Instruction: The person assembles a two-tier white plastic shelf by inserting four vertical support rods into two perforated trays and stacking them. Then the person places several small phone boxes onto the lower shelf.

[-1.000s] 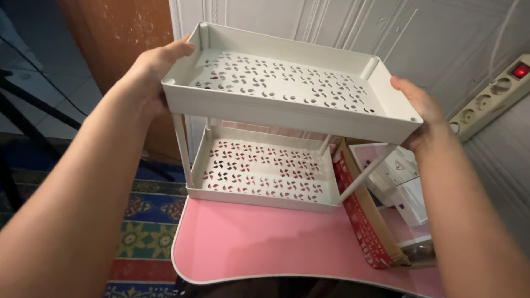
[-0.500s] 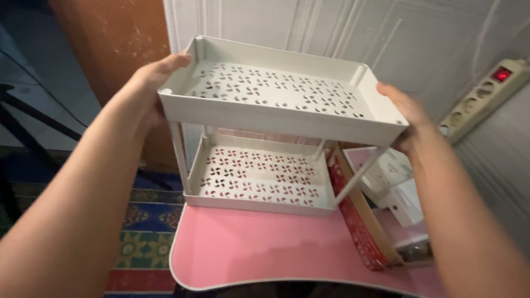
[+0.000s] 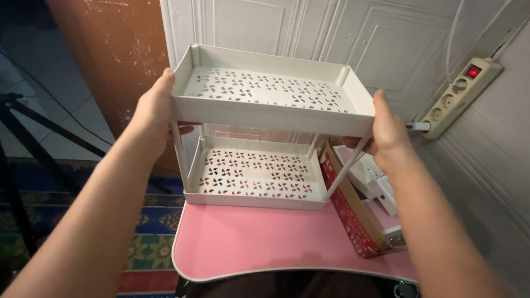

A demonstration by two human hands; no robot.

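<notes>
Left hand (image 3: 153,113): gripping rack's (image 3: 265,105) left end.
Right hand (image 3: 388,128): clasping right end.
Rack base: apparently resting on pink table (image 3: 259,243).

Dim warm light, soft shadows (slightly blurred).

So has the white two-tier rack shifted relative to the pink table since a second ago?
Yes. The rack, held by the left hand and right hand, has moved back: more bare pink table now shows before its lower tray.
</notes>
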